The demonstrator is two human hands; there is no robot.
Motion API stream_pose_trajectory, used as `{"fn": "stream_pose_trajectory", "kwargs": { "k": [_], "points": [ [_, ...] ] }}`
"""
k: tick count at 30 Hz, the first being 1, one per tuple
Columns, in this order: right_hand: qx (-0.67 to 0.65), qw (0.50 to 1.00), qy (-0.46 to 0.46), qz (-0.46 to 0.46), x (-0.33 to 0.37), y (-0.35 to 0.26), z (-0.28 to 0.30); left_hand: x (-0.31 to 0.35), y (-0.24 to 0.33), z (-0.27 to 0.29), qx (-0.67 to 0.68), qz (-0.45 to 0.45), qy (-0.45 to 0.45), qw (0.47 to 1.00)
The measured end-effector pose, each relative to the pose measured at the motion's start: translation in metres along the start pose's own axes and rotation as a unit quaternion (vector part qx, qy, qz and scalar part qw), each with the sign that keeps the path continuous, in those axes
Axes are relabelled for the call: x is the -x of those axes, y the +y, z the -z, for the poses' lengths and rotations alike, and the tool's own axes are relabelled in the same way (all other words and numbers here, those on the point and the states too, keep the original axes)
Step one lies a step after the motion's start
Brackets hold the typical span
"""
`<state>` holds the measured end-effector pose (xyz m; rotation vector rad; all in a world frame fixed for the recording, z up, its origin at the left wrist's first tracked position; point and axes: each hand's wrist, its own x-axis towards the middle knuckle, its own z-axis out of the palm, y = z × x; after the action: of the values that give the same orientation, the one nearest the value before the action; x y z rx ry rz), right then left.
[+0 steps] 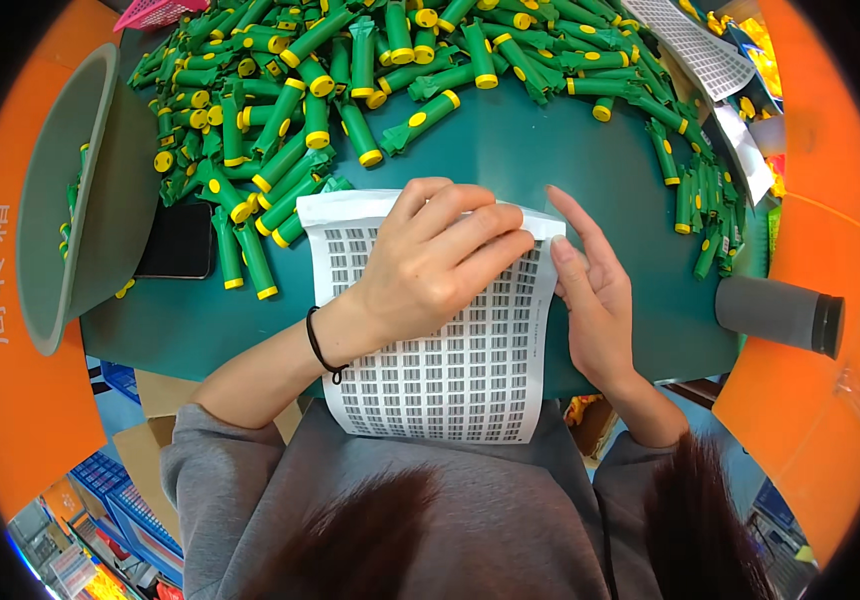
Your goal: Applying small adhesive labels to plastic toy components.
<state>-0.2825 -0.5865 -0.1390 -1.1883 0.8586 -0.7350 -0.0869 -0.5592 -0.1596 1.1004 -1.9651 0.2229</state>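
A white sheet of small printed labels (440, 385) hangs from the table's near edge toward my lap, its top edge folded over. My left hand (430, 255) reaches across it from the left, with its fingers bent together over the sheet's upper right part. What the fingertips pinch is hidden. Beside the sheet's upper right corner is my right hand (595, 290). Its index finger stretches upward, apart from the thumb, and the thumb tip lies close to the corner. The other right fingers are partly curled and partly hidden.
Many green tubes with yellow ends (280, 130) are piled across the far side of the green table (550, 140). A grey-green basin (60, 200) and a dark phone (178, 242) lie at left. A grey cup (775, 315) lies at right, below another label sheet (695, 45).
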Motion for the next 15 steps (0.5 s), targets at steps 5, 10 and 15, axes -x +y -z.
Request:
{"fn": "stream_pose_trajectory", "kwargs": {
  "k": [5,10,15],
  "points": [
    [0.001,1.0,-0.006,-0.014,-0.008,0.001,0.004,0.001,-0.003,-0.008,0.029,0.039,-0.004,0.999],
    [0.036,0.999,-0.004,-0.04,-0.02,0.003,0.013,-0.002,-0.006,-0.012,0.107,0.097,-0.012,0.989],
    [0.484,0.855,0.097,0.16,-0.087,-0.033,0.085,0.003,-0.013,-0.003,0.197,0.19,-0.011,0.962]
  ]
}}
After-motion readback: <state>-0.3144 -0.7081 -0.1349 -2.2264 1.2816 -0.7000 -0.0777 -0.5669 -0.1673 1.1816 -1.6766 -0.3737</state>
